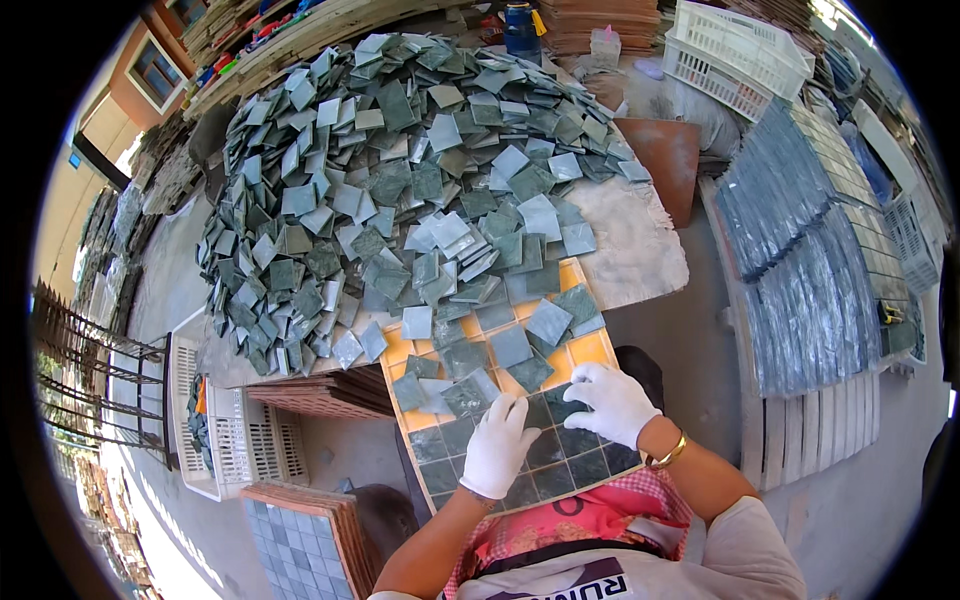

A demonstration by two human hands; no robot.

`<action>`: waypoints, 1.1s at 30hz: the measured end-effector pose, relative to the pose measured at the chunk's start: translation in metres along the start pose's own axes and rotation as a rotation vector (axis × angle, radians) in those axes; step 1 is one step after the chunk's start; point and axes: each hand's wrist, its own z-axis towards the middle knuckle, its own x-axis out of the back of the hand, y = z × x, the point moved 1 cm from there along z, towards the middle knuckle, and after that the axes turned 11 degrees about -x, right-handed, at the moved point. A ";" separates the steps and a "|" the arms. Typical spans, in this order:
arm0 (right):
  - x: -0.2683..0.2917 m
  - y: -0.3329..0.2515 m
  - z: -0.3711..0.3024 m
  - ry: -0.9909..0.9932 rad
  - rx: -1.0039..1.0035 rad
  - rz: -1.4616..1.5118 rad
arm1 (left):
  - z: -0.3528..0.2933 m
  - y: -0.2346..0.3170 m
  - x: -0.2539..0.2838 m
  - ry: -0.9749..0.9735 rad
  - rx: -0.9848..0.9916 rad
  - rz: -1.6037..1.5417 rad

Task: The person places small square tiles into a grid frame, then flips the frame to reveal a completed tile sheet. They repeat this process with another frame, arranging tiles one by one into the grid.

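Note:
Both my hands wear white gloves and are over an orange gridded tray (592, 348) that tilts up from my lap toward the table. My left hand (497, 447) rests on the near rows, its fingers pointing away from me and its thumb apart, with no tile seen gripped in it. My right hand (613, 404) curves over the tray's right side, thumb and fingers apart. Dark green square tiles (550, 480) fill the near rows of the grid. Farther up, loose tiles (510, 346) lie askew over the cells, and some orange cells show bare.
A large heap of green-grey tiles (400, 180) covers the table (630, 230) ahead. White crates stand at left (275, 440) and far right (740, 55). Wrapped tile stacks (810, 290) sit on the right. Tiled panels (295, 545) are stacked low at left.

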 end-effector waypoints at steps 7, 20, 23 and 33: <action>0.023 -0.009 0.036 0.264 -0.077 -0.025 | -0.002 0.017 0.008 -0.009 0.036 0.098; 0.054 0.002 0.105 -0.230 0.214 -0.382 | 0.084 0.009 0.018 0.128 0.011 0.169; 0.054 0.012 0.107 -0.212 0.237 -0.323 | 0.089 0.005 0.001 0.129 0.038 0.177; 0.067 0.045 0.073 -0.026 0.152 0.098 | 0.094 0.000 0.000 0.129 0.055 0.218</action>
